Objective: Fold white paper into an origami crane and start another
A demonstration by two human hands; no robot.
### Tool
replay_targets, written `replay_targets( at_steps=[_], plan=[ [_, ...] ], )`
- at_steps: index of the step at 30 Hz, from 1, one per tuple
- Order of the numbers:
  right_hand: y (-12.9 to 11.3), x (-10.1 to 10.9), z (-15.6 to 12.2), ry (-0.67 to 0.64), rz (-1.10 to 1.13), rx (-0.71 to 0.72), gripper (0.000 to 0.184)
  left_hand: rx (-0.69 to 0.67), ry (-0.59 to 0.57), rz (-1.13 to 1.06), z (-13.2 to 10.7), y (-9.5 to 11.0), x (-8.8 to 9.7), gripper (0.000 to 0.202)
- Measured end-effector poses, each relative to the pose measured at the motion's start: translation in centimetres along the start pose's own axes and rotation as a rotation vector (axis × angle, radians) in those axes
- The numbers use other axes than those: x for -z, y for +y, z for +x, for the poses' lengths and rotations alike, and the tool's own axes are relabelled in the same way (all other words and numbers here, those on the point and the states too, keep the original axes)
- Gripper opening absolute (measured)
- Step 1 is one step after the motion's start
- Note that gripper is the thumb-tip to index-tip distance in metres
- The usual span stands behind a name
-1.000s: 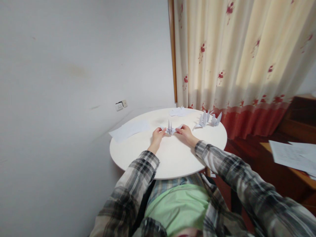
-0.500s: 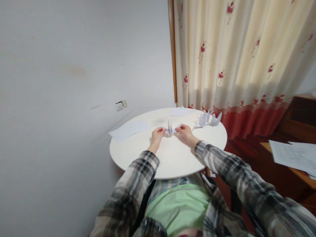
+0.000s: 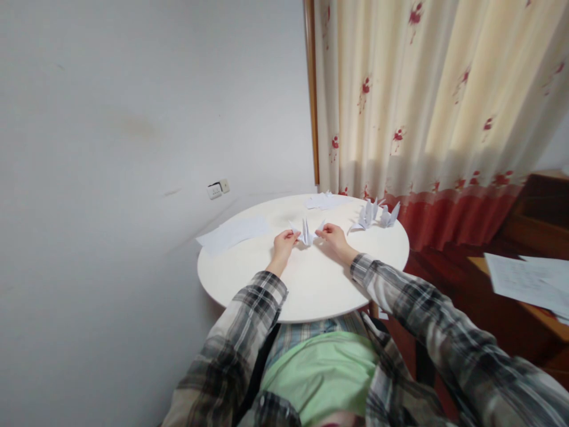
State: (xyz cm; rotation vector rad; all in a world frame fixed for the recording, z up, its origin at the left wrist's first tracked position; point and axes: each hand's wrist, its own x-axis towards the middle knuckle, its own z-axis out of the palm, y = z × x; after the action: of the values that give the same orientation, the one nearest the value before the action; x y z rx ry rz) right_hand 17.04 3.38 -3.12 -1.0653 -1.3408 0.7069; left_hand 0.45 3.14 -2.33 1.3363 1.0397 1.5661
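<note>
A small white paper crane (image 3: 306,232) sits near the middle of the round white table (image 3: 311,290). My left hand (image 3: 284,242) pinches its left wing and my right hand (image 3: 332,238) pinches its right wing, fingers closed on the paper. Both arms wear plaid sleeves and reach forward over the table.
Two finished paper cranes (image 3: 373,214) stand at the table's far right. A flat sheet of paper (image 3: 233,233) lies at the left edge and another folded paper (image 3: 323,201) at the back. A curtain (image 3: 427,107) hangs behind; a wooden desk with papers (image 3: 528,276) is to the right.
The crane's wings have been drawn slightly upward and together between my hands. My hands stay in nearly the same place.
</note>
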Motion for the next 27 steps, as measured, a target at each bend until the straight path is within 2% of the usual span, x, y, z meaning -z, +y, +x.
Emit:
replay_targets(
  at_steps=[6,14,27],
  plan=[
    [-0.34,-0.04,-0.1,-0.025,0.047,-0.028,0.026,0.001,-0.019,-0.016,0.05,-0.36,0.09,0.026],
    [-0.19,-0.19,0.08,-0.095,0.173,-0.17,0.024,0.112,-0.07,-0.006,0.14,-0.84,0.27,0.033],
    [0.14,-0.4,-0.07,-0.155,0.198,-0.257,0.018,0.103,-0.14,0.055,-0.34,-0.31,0.12,0.025]
  ],
)
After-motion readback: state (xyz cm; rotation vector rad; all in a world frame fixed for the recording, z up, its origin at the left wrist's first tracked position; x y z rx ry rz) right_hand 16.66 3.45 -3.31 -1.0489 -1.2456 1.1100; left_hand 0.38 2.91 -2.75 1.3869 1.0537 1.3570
